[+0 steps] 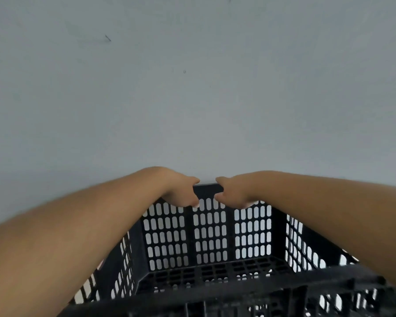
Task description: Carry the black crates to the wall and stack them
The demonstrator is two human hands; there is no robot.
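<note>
Both hands, left [181, 191] and right [234, 191], grip the black crate's [209, 236] far rim.

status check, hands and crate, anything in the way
Left hand and right hand both grip far rim of black crate. Crate empty, pale wall right ahead. Nothing blocking in view.

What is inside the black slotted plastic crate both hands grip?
Nothing shows inside the black slotted plastic crate: only its bare perforated floor and far side. The left hand and right hand grip its far rim. Forearms and near rim hide its near corners.
</note>
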